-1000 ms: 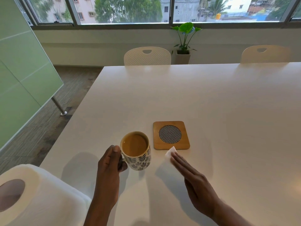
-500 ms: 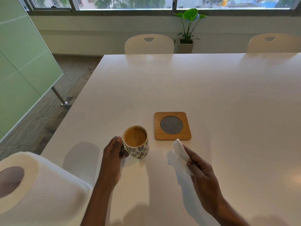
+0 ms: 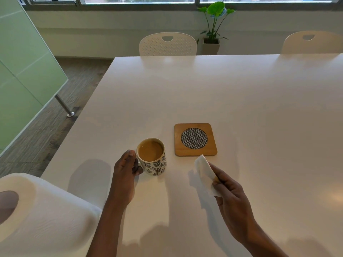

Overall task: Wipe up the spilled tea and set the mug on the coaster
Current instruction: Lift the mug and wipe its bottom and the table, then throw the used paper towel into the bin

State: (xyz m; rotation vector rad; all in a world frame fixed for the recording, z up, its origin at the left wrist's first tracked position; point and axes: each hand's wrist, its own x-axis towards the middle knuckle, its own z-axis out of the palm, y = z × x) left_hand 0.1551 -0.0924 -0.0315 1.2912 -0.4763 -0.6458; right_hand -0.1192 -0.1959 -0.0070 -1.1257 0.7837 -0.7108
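A white patterned mug (image 3: 155, 165) stands upright on the white table (image 3: 241, 93), filled nearly to the rim with milky tea. It sits just left of the wooden coaster (image 3: 195, 139) and a little nearer, with a narrow strip of tabletop between them. The coaster is square with rounded corners and a round woven insert at its centre, and it lies flat with nothing on it.

The left hand (image 3: 126, 171) is at the mug's left side. Its fingers are curled round the handle and the thumb lies along the top, close to the rim.

The right hand (image 3: 232, 199) is held off the table near the coaster's near right corner and casts a shadow on the surface. Its thumb and fingers pinch a folded white paper towel (image 3: 204, 172). The towel's free end points up and away, towards the coaster's near edge, and whether it touches that edge cannot be told.

At the near left corner a large roll of paper towel (image 3: 48, 217) lies on its side, its hollow core facing left.

Across the table two pale chairs (image 3: 168, 44) are pushed in at the far edge. A potted plant (image 3: 213, 25) stands between them below the window. A green glass partition (image 3: 24, 71) runs along the left, over a wood-patterned floor.
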